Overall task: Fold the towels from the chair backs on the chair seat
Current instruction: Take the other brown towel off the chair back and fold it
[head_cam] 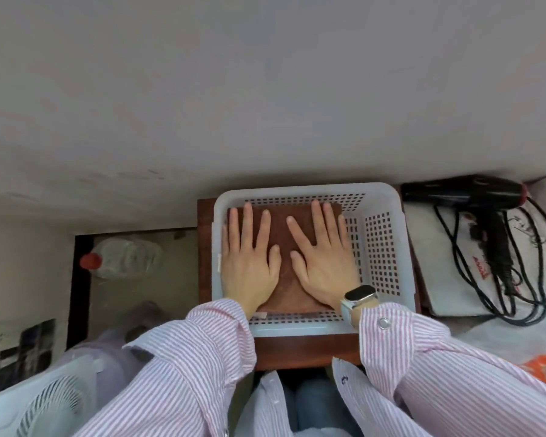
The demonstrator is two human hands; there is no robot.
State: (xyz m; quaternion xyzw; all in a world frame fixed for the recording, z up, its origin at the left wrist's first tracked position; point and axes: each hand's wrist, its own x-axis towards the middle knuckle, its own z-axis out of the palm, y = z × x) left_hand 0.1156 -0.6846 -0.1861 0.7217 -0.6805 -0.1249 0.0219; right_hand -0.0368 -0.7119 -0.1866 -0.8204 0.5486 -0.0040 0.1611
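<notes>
With both hands spread flat, left hand and right hand side by side, we press a folded brown towel into the white basket. We judge this towel stowed; next, withdraw toward six o'clock for another.

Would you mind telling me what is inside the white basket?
A folded brown towel lies in the white basket, with the left hand and right hand pressed flat on it. Anything beneath the towel is covered.
</notes>
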